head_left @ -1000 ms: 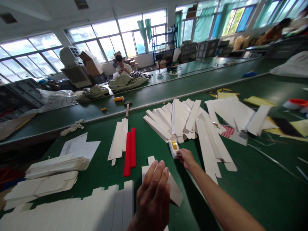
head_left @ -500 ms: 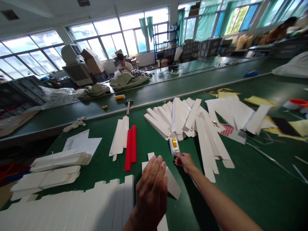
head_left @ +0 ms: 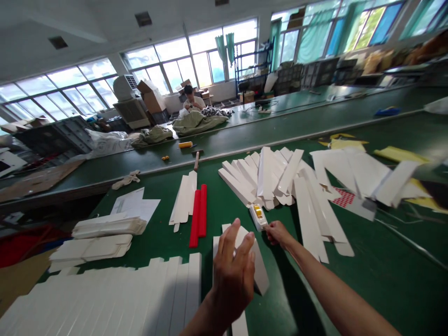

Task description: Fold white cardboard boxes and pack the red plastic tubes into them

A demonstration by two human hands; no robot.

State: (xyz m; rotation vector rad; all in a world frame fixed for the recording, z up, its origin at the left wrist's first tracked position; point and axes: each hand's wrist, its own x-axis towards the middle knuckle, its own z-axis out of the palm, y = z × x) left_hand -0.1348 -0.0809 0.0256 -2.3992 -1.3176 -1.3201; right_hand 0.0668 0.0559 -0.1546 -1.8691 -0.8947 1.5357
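My left hand (head_left: 235, 266) is over a white carton (head_left: 259, 268), its fingers bent and spread apart. The hand covers much of that carton, so I cannot tell how firmly it touches. My right hand (head_left: 278, 233) pinches at the near end of a small white tape dispenser (head_left: 258, 217) with a yellow roll. Any strip of tape between those fingers is too fine to see. Beyond the dispenser lies a fanned heap of narrow white boxes (head_left: 241, 179). Long white boxes stand in a close row (head_left: 140, 294) to the left of my left hand.
Two red bars (head_left: 198, 217) lie left of the dispenser, beside flat white cartons (head_left: 182, 198). Bundled flat cartons (head_left: 94, 247) and printed sheets (head_left: 140, 205) are farther left. Paper scraps (head_left: 353, 170) cover the right side. A person (head_left: 192, 100) sits across the far table.
My left hand's fingers have spread from being held together. The dispenser has turned slightly, with my right hand still at its near end. The whole view has shifted a little.
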